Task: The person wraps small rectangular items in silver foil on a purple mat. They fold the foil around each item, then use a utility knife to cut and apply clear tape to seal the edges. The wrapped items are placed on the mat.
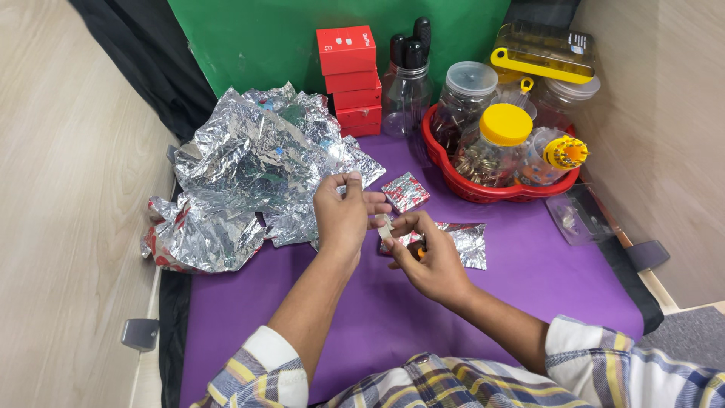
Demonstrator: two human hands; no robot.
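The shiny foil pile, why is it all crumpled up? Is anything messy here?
The foil pile lies crumpled and torn at the purple mat's left edge, spilling off it. The jars in the red basket lean crowded together.

small pale piece (386, 227) mostly hidden by fingers (404, 223)

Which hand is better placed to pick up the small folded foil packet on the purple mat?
Left, probably. The left hand sits right beside the foil packet with fingertips free. The right hand is lower, pinching a small pale piece, and seems to hold something orange.
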